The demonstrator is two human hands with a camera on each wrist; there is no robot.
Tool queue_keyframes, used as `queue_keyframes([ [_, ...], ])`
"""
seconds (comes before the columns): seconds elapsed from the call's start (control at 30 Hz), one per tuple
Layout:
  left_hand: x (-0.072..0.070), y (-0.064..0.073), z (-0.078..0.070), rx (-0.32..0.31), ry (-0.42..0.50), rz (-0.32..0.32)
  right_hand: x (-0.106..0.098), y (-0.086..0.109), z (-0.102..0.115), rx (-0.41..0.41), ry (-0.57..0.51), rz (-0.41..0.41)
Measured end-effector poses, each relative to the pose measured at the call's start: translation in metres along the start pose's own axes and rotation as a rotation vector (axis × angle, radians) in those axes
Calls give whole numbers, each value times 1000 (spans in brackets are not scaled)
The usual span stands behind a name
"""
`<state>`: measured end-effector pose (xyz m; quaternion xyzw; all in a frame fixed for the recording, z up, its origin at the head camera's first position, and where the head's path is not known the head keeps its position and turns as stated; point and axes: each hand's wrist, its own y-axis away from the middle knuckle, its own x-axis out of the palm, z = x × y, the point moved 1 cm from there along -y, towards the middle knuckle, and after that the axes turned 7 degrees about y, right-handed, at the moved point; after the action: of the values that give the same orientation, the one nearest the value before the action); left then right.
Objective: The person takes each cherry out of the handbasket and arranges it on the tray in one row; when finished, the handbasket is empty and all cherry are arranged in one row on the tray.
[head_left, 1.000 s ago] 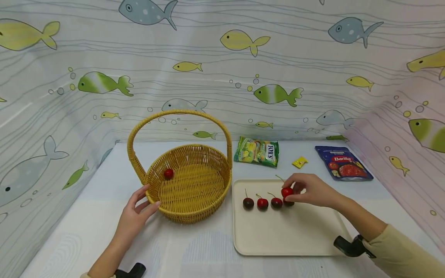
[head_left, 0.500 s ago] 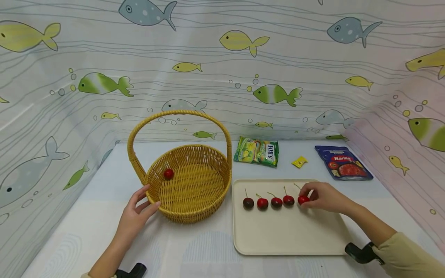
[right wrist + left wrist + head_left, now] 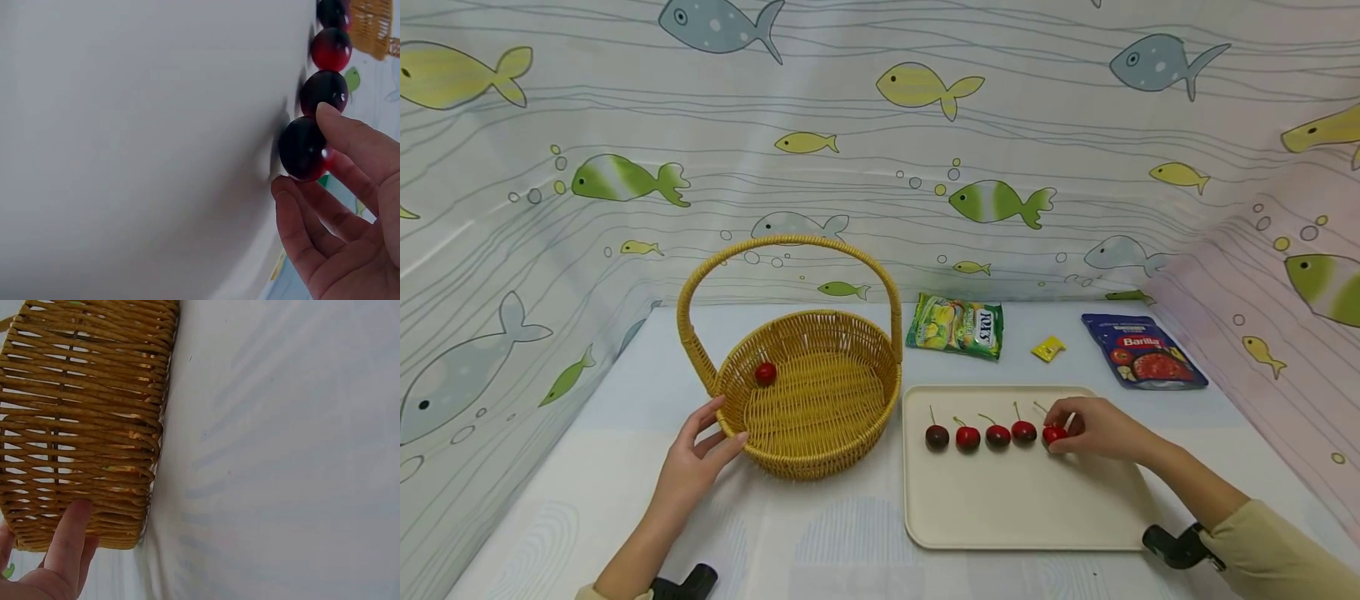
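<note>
My right hand (image 3: pixel 1097 427) pinches a red cherry (image 3: pixel 1053 434) by its sides, low over the cream tray (image 3: pixel 985 508). In the right wrist view, thumb and fingers frame this dark red cherry (image 3: pixel 303 149). To its left stands a row of several stemmed cherries, among them a bright one (image 3: pixel 967 439) and a darker one (image 3: pixel 936 437). My left hand (image 3: pixel 688 467) touches the near left side of the yellow wicker basket (image 3: pixel 820 462), fingers extended. One straight finger (image 3: pixel 70 534) lies against the weave in the left wrist view. Inside the basket sits one red cherry (image 3: pixel 765 373).
Behind the tray lie a green FOX'S candy bag (image 3: pixel 955 327), a small yellow wrapped candy (image 3: pixel 1048 348) and a blue Barilla pouch (image 3: pixel 1144 352). The basket's tall handle (image 3: pixel 790 241) arches over it. A fish-printed curtain (image 3: pixel 880 167) encloses the table.
My right hand has moved right and down with its cherry, from over the fourth cherry to the right end of the row. The left hand and basket stay put.
</note>
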<state>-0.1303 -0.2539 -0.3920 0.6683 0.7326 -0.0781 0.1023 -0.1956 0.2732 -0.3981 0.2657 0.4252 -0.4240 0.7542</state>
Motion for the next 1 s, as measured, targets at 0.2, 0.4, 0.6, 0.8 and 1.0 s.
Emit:
queue_keyframes([
  [0.2, 0, 0, 0, 3, -6, -2, -8, 2, 1, 2, 30, 3],
  [0.4, 0, 0, 0, 3, -3, -1, -23, 0, 18, -47, 33, -12],
  [0.6, 0, 0, 0, 3, -14, -1, -35, -11, 50, -115, 30, -38],
  [0.8, 0, 0, 0, 2, -10, -5, -37, -28, 79, -195, 7, -58],
  [1.0, 0, 0, -1, -3, -20, -6, -37, -47, 111, -269, -22, -47],
])
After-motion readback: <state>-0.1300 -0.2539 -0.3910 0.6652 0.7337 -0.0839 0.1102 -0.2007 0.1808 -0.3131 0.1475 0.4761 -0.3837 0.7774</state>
